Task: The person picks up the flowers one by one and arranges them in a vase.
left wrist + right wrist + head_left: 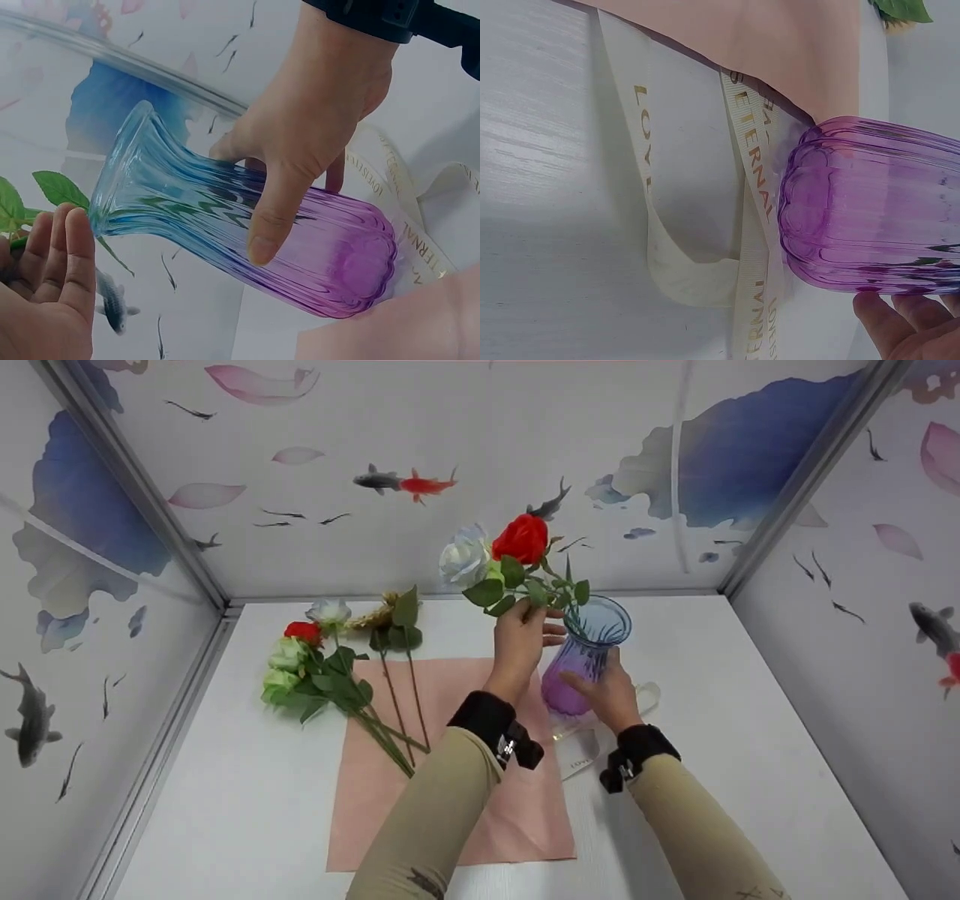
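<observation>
My left hand (519, 649) pinches the leafy stems of a red rose (523, 538) and a pale blue-white rose (465, 556) beside the vase mouth; a bit of pale green bloom shows between them. The lower stems reach across the rim of a ribbed glass vase (352, 247), blue above and purple below. My right hand (615, 694) grips the vase around its body, thumb on the near side. In the left wrist view the left fingers (56, 262) are curled just beside the glass rim. The right wrist view shows the purple base (810, 206) close by a ribbon.
A pink sheet (450, 825) lies on the white table. Across its left edge lies a bunch of green, red and white roses (300, 664), with two more stems (397, 697) beside it. The cream lettered ribbon (754, 172) loops near the vase. Printed panels (487, 435) enclose the table.
</observation>
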A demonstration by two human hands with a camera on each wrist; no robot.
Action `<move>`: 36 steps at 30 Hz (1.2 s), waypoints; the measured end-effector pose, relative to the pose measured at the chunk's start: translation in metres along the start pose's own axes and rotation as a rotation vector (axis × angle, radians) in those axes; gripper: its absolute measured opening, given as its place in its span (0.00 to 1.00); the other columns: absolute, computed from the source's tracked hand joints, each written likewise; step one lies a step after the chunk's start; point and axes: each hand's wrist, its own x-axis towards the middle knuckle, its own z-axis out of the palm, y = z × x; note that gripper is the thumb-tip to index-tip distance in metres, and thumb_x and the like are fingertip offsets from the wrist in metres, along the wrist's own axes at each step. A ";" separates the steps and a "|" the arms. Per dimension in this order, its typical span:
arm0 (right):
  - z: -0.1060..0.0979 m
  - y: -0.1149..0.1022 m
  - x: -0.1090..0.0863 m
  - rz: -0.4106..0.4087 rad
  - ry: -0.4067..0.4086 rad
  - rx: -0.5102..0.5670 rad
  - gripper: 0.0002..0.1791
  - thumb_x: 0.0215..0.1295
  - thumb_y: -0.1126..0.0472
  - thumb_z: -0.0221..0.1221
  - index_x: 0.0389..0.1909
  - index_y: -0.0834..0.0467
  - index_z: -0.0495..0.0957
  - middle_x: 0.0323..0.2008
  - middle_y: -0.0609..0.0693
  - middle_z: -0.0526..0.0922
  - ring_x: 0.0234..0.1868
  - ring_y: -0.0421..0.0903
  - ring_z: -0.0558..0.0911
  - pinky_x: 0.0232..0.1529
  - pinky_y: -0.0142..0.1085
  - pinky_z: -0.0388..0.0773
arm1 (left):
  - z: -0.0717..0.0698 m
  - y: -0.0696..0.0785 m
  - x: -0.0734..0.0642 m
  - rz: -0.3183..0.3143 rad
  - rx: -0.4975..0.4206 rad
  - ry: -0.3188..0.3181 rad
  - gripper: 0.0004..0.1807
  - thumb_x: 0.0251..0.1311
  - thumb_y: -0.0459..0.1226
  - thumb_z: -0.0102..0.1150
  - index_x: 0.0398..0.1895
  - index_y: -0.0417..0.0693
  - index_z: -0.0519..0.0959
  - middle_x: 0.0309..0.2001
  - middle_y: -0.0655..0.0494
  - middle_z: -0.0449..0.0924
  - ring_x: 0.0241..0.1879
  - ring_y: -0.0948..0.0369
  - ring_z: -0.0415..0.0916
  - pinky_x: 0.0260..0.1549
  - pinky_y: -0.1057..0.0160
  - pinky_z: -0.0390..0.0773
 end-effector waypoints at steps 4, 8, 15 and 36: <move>0.000 0.000 0.000 0.014 -0.008 0.007 0.63 0.62 0.39 0.69 0.82 0.55 0.35 0.76 0.66 0.60 0.75 0.64 0.63 0.73 0.60 0.60 | -0.002 0.001 0.000 -0.040 -0.038 -0.044 0.18 0.80 0.45 0.48 0.66 0.51 0.75 0.52 0.47 0.86 0.41 0.53 0.88 0.44 0.60 0.86; -0.001 0.001 0.000 -0.007 -0.002 -0.014 0.62 0.62 0.41 0.70 0.82 0.57 0.38 0.75 0.67 0.63 0.74 0.64 0.66 0.72 0.60 0.62 | -0.002 0.003 -0.001 -0.081 -0.077 -0.117 0.23 0.80 0.49 0.46 0.71 0.53 0.71 0.58 0.47 0.83 0.42 0.51 0.88 0.46 0.57 0.86; 0.001 0.001 -0.002 -0.046 0.030 -0.063 0.62 0.62 0.41 0.71 0.81 0.63 0.39 0.72 0.70 0.66 0.69 0.68 0.71 0.68 0.62 0.67 | -0.006 0.004 0.000 -0.102 -0.102 -0.205 0.25 0.80 0.47 0.45 0.75 0.52 0.67 0.63 0.47 0.78 0.42 0.49 0.88 0.45 0.54 0.86; 0.022 -0.007 -0.019 -0.010 0.146 -0.144 0.67 0.53 0.31 0.71 0.75 0.69 0.45 0.64 0.69 0.64 0.55 0.71 0.81 0.53 0.61 0.80 | -0.014 0.002 0.000 -0.110 0.013 -0.262 0.29 0.79 0.45 0.48 0.78 0.48 0.63 0.63 0.52 0.80 0.19 0.64 0.68 0.34 0.61 0.84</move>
